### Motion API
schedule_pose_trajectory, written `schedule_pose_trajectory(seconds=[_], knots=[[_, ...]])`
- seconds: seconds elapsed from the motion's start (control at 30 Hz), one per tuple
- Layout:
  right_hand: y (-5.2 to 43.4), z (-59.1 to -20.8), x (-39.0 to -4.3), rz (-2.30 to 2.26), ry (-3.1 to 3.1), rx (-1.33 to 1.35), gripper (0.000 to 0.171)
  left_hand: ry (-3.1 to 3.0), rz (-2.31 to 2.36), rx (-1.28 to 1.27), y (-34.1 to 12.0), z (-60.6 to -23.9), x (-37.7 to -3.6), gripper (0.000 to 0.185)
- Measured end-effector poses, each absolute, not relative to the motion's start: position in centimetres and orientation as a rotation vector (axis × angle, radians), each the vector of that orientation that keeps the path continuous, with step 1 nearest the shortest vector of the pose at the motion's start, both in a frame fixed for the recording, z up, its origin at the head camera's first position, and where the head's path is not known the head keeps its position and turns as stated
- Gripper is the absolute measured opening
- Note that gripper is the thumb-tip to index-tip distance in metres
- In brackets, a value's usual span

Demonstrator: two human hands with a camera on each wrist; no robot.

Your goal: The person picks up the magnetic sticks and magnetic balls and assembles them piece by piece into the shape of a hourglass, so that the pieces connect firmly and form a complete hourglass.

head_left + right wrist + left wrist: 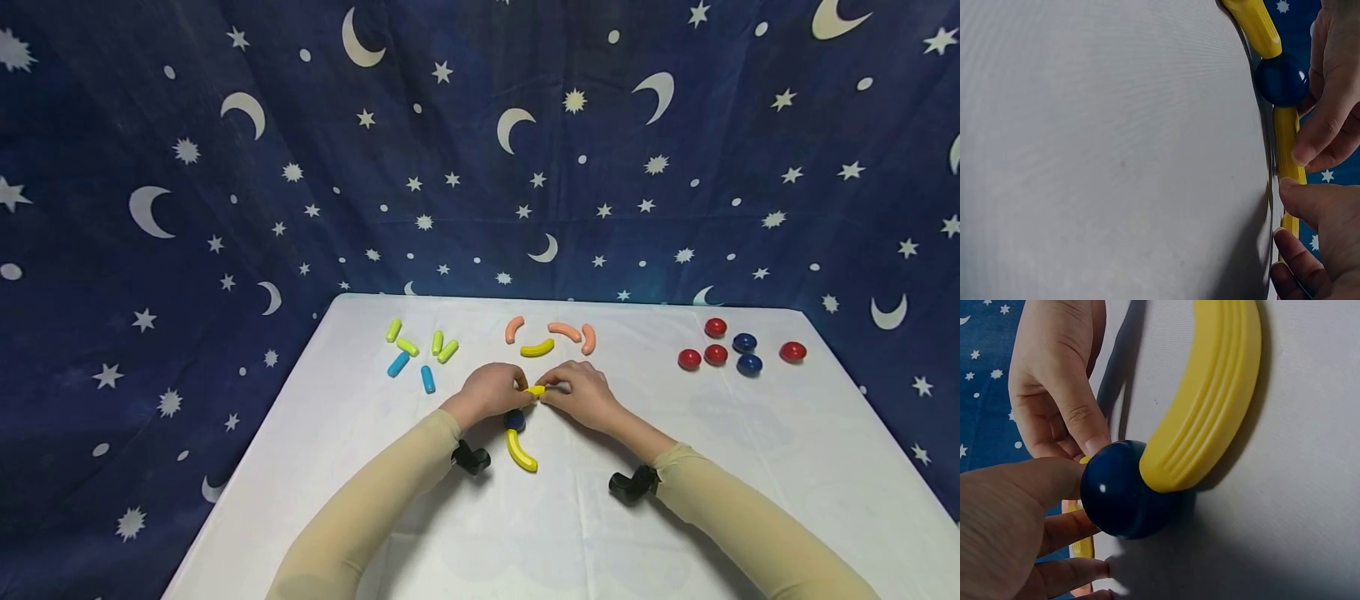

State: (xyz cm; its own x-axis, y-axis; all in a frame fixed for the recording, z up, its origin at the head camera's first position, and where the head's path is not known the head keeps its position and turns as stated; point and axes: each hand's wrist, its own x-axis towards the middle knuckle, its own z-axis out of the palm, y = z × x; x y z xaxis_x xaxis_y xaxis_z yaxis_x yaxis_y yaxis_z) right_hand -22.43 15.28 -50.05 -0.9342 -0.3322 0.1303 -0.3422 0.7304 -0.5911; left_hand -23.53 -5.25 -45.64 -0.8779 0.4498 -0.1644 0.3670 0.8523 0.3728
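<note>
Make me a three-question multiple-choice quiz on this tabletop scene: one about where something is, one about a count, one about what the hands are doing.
1. Where do the round red and blue plastic balls lie on the white table?
A. far right
B. far left
C. near front edge

2. How many of those balls are red?
A. two
B. four
C. six

3. What are the two hands doing?
A. resting flat
B. pinching one yellow plastic rod together
C. each lifting a ball

Answers: 1 A, the cluster sits by the far right corner. 2 B, four red show beside two blue. 3 B, the left hand and right hand meet on the short yellow plastic rod, joined to a dark blue ball and a curved yellow piece.
</note>
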Motion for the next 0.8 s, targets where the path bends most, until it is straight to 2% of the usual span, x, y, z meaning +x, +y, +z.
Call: schedule_pose_trajectory(seconds=[0.2, 0.37, 0.6, 0.8], knots=[[15.8, -50.1, -22.5, 1.028, -2.897, 0.557, 0.023, 2.791, 0.476, 0.618, -5.3, -45.8, -23.6, 0.023], [18.3, -48.9, -22.1, 1.084, -2.871, 0.419, 0.028, 2.780, 0.483, 0.618, -5.3, -45.9, -23.6, 0.023], [25.8, -46.8, -21.9, 1.103, -2.732, 0.214, 0.031, 2.773, 0.501, 0.609, -5.3, -45.8, -23.4, 0.023], [32.2, -45.7, -21.2, 1.092, -2.674, -0.069, 0.039, 2.761, 0.507, 0.602, -5.2, -45.8, -23.3, 0.022]])
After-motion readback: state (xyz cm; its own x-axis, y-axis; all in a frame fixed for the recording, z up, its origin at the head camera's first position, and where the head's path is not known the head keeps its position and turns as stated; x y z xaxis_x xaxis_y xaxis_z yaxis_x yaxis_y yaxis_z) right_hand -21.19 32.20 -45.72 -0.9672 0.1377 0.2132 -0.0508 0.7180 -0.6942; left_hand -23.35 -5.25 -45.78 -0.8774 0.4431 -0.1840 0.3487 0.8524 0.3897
